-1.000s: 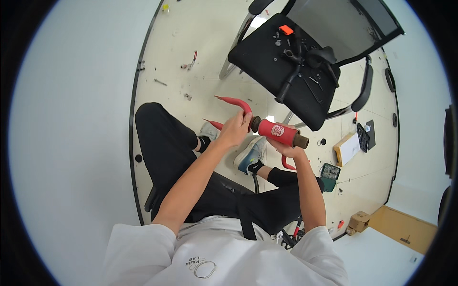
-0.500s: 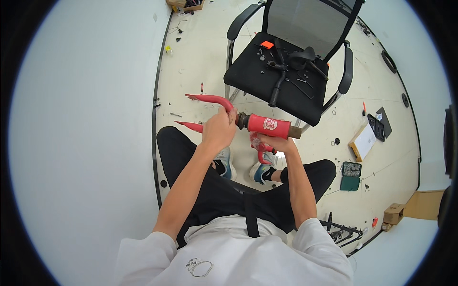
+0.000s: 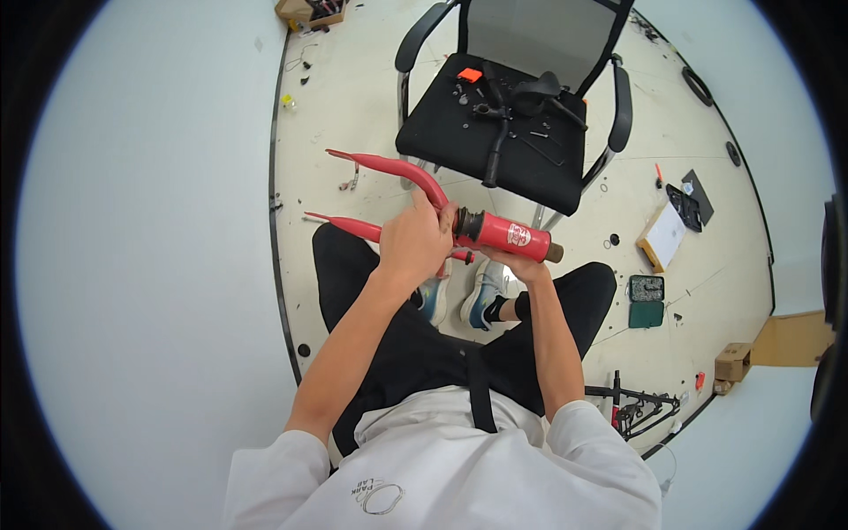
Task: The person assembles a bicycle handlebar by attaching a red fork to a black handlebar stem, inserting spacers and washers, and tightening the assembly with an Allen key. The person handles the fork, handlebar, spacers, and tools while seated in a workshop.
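A red bicycle fork (image 3: 389, 168) is held across my lap, its two blades pointing left. Its steerer runs through a red head tube (image 3: 508, 235), with a dark headset ring (image 3: 467, 224) between them and a brown stub at the right end. My left hand (image 3: 415, 240) is wrapped round the fork near its crown. Beneath the head tube, my right hand (image 3: 519, 263) grips it from below, its fingers partly hidden. A short red piece with a dark end (image 3: 463, 257) shows between the hands; how it joins is hidden.
Ahead stands a black office chair (image 3: 442, 132), bearing a handlebar (image 3: 495, 157), a bicycle saddle (image 3: 536, 91), hex keys and small hardware. At right on the floor lie an open green case (image 3: 646, 314), a white-topped box (image 3: 662, 237) and black metal parts (image 3: 640, 405). A wall (image 3: 150, 265) rises at left.
The fork and head tube have turned, the head tube's right end dipping. The red piece below has swung left, mostly behind the tube and my hands. The chair sits farther left in view.
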A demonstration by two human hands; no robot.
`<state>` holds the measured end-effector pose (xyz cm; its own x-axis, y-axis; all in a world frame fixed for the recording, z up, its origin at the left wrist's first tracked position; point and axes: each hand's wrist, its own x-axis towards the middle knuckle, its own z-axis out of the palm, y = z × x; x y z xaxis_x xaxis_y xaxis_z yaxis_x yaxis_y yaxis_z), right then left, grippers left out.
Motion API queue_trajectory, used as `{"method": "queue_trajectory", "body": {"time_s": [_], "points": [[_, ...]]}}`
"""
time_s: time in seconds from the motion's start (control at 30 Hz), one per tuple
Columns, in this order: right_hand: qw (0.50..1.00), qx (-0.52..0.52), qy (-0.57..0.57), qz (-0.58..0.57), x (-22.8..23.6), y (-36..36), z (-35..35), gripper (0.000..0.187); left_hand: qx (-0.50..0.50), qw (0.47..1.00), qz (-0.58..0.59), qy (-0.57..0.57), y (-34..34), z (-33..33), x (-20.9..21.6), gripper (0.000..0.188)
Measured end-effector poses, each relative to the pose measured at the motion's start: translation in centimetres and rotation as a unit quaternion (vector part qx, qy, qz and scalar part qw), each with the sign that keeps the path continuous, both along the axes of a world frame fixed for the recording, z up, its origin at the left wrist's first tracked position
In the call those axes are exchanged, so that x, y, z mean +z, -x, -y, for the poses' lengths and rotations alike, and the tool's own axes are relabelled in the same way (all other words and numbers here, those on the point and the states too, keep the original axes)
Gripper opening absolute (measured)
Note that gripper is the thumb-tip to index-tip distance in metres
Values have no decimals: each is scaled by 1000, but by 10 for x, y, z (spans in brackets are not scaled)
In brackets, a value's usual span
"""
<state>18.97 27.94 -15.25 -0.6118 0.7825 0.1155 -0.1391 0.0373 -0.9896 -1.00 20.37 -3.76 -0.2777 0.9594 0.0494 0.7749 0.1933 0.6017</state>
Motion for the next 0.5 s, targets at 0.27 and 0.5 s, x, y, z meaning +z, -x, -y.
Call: {"method": "queue_trajectory", "body": {"time_s": [0.27,0.5], "points": [[996,-84,33,-8,-10,-25,23,40,-67,997,11,-42,-18,-5,-2,43],[996,-81,24,-5,-9,-29,17,36,-77,993,59,74,-13,-8,16,43]]}}
